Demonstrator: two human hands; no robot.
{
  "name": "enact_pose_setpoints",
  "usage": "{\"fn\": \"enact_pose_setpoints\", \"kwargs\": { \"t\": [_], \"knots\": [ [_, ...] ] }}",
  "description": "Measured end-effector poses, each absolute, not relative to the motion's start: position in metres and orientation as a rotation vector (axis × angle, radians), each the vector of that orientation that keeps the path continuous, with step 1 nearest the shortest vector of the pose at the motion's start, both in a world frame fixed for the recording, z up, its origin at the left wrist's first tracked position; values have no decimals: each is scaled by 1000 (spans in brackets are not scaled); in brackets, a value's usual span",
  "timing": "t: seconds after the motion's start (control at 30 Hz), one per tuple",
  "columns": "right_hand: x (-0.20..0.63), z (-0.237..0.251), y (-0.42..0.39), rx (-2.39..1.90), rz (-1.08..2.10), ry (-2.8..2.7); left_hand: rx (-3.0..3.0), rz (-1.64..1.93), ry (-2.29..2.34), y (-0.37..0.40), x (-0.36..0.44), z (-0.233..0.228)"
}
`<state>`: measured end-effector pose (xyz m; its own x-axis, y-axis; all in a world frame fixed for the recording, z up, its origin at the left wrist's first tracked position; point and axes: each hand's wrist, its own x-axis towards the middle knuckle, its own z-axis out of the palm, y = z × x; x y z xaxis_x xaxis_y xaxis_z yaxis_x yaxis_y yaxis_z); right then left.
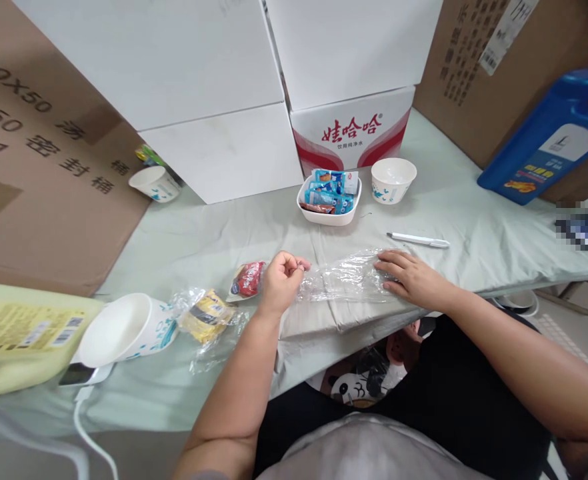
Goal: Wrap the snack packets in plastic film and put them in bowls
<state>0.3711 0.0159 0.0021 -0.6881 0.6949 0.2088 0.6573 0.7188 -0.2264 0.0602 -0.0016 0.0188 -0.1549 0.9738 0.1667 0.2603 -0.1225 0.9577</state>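
Note:
A clear plastic bag (347,275) lies flat and crinkled on the cloth-covered table between my hands. My left hand (284,279) is closed in a pinch at the bag's left end. Across the bag's right end my right hand (411,279) rests palm down, its fingers stretched out. Just left of my left hand sits a small red and clear packet (247,280). Farther left, a yellow packet (207,317) lies in crumpled clear wrapping.
Behind the bag stand a white tray (328,218) of blue sachets and a paper bowl (393,180). A white pen (419,240) lies at right. Another paper bowl (129,330) tips beside a yellow jug (29,333). A blue bottle (544,143) and stacked white boxes (214,153) border the back.

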Motion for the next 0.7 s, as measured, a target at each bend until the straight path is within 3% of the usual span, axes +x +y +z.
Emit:
{"fn": "enact_pose_setpoints", "kwargs": {
  "t": [0.2,0.47,0.7],
  "knots": [
    [371,4,16,-1074,180,-2666,1490,1279,1556,-2,60,13],
    [373,5,16,-1081,168,-2699,1642,1158,2041,2,48,8],
    [374,3,16,-1078,157,-2695,1498,1045,1692,4,50,7]
  ]
}}
